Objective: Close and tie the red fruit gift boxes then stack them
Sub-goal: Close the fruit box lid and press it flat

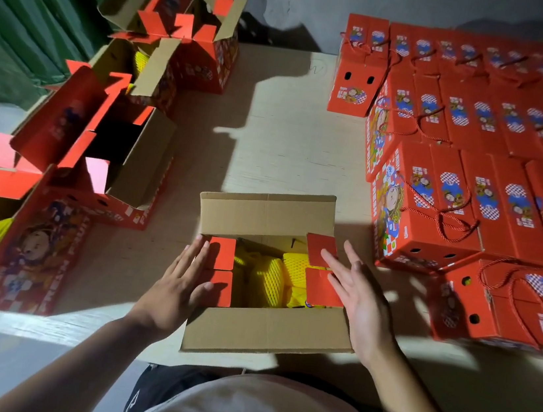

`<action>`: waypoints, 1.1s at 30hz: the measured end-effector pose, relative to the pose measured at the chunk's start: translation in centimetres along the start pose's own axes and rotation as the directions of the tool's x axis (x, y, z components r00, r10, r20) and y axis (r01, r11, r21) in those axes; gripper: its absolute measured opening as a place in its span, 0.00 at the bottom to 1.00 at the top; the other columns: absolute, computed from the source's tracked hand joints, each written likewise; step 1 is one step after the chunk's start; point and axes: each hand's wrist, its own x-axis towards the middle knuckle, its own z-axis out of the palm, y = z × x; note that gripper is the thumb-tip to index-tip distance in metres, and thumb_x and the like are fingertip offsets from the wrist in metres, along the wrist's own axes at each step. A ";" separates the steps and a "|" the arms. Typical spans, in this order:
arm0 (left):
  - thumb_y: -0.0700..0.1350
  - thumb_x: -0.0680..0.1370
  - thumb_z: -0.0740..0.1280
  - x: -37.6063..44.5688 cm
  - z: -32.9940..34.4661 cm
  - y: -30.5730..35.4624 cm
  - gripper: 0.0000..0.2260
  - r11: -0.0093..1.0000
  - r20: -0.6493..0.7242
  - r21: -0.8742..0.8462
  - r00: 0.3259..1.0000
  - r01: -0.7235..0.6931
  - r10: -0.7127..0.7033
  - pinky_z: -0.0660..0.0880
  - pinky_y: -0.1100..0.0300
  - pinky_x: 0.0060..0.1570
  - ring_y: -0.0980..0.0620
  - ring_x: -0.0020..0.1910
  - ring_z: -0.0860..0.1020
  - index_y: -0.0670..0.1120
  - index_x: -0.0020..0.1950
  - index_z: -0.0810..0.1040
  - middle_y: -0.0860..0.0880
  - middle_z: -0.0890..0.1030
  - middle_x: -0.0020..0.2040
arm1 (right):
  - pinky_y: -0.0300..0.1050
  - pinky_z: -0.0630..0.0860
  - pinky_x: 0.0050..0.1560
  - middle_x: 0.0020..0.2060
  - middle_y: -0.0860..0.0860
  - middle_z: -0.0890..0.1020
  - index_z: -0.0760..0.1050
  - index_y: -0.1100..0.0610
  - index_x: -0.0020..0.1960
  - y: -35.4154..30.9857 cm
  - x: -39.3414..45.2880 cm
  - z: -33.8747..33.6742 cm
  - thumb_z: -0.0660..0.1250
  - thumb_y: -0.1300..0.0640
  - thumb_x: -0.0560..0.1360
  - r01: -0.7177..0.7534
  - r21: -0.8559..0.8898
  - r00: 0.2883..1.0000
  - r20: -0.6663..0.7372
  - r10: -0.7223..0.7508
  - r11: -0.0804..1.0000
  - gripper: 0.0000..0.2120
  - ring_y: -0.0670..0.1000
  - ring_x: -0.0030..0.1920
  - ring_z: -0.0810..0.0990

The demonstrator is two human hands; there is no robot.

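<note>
An open gift box (267, 331) stands on the table right in front of me, its brown long flaps spread toward and away from me. Inside lies fruit in yellow foam netting (271, 275). My left hand (180, 283) presses flat with straight fingers on the red left end flaps (220, 270). Over on the other side, my right hand (358, 293) lies flat against the red right end flaps (320, 271), fingers straight. Both pairs of end flaps tilt inward over the fruit.
Several open red boxes (121, 158) crowd the left side of the table, some showing yellow netting. Closed, rope-tied red boxes (452, 209) sit in rows and stacks on the right. Bare tabletop (279, 137) shows in the middle. A green curtain hangs at far left.
</note>
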 end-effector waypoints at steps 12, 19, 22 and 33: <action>0.69 0.84 0.48 -0.1 -0.3 -0.1 0.31 0.989 -0.034 0.148 0.999 0.004 0.001 0.61 0.38 0.77 0.57 0.83 0.38 0.64 0.83 0.39 0.64 0.38 0.84 | 0.49 0.70 0.75 0.72 0.51 0.78 0.68 0.48 0.77 -0.3 1.1 -0.3 0.60 0.45 0.81 -0.090 -0.085 0.996 -0.019 0.088 0.992 0.24 0.48 0.73 0.75; 0.53 0.86 0.52 -1.4 -0.8 0.1 0.29 0.885 0.068 0.454 0.995 -0.102 0.079 0.72 0.46 0.72 0.52 0.85 0.45 0.52 0.86 0.46 0.55 0.44 0.86 | 0.39 0.79 0.55 0.73 0.38 0.74 0.60 0.39 0.81 0.2 1.1 -2.7 0.56 0.70 0.83 0.127 -0.719 0.973 0.225 0.056 0.683 0.35 0.39 0.49 0.83; 0.48 0.83 0.52 -2.5 -1.2 0.8 0.31 0.897 0.064 0.430 0.995 -0.101 0.082 0.70 0.49 0.74 0.51 0.84 0.45 0.52 0.86 0.46 0.55 0.45 0.85 | 0.35 0.59 0.78 0.80 0.43 0.64 0.59 0.42 0.83 0.1 1.3 -4.2 0.54 0.74 0.77 0.299 -0.852 0.931 0.359 0.063 0.431 0.41 0.37 0.78 0.62; 0.45 0.80 0.68 -3.3 -2.4 1.0 0.49 0.901 0.120 0.435 0.992 -0.011 -0.046 0.70 0.43 0.71 0.52 0.82 0.32 0.66 0.80 0.31 0.60 0.27 0.81 | 0.27 0.44 0.76 0.80 0.27 0.45 0.47 0.38 0.84 -0.3 -0.1 -6.5 0.66 0.72 0.73 0.414 -0.844 0.848 0.494 0.193 0.341 0.52 0.36 0.81 0.40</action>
